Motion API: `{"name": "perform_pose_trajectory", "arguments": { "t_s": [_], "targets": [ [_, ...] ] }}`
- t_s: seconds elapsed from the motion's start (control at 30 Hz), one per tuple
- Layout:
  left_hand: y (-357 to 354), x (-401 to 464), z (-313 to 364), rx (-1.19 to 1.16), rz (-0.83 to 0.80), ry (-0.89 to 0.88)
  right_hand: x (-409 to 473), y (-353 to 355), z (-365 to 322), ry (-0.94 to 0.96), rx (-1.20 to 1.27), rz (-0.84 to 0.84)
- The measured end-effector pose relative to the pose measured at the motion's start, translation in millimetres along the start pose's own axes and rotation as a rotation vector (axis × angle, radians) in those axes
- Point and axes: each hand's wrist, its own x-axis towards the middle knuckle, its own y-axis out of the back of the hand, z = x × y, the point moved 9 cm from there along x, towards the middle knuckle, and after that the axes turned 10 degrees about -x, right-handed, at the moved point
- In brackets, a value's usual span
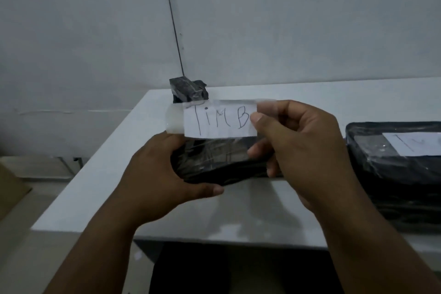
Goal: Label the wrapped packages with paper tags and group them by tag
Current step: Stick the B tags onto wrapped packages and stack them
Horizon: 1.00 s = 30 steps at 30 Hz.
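Above the white table (100,174) I hold a black plastic-wrapped package (214,162). My left hand (155,174) grips its left end, thumb underneath. My right hand (293,148) pinches the right end of a white paper tag (219,122) with handwritten letters "TIM B", backed by a strip of clear tape that sticks out on the left. The tag stands upright along the package's far edge. Part of the package's right end is hidden behind my right hand.
A second black wrapped package (393,181) with a white paper tag (415,143) taped on top lies at the right of the table. A dark tape dispenser (188,90) sits at the table's back edge by the wall, below a thin black cable (173,24).
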Motion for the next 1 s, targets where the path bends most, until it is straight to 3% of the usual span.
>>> {"name": "perform_pose_trajectory", "arguments": {
  "t_s": [0.2,0.77,0.87,1.0],
  "targets": [
    [-28.4,-26.0,1.7,0.053,-0.125,-0.063,-18.8,7.3,16.7,-0.078,-0.012,-0.053],
    [-83.5,-38.6,-23.9,0.067,-0.255,0.093,-21.0,16.1,84.8,-0.155,0.018,-0.042],
    [-74.7,-37.2,-20.5,-0.078,-0.25,0.062,-21.2,14.9,88.9,-0.157,0.026,-0.043],
    [-55.2,-37.3,-6.8,-0.459,-0.119,-0.012,-22.8,15.6,89.9,-0.147,0.007,-0.038]
  ]
}}
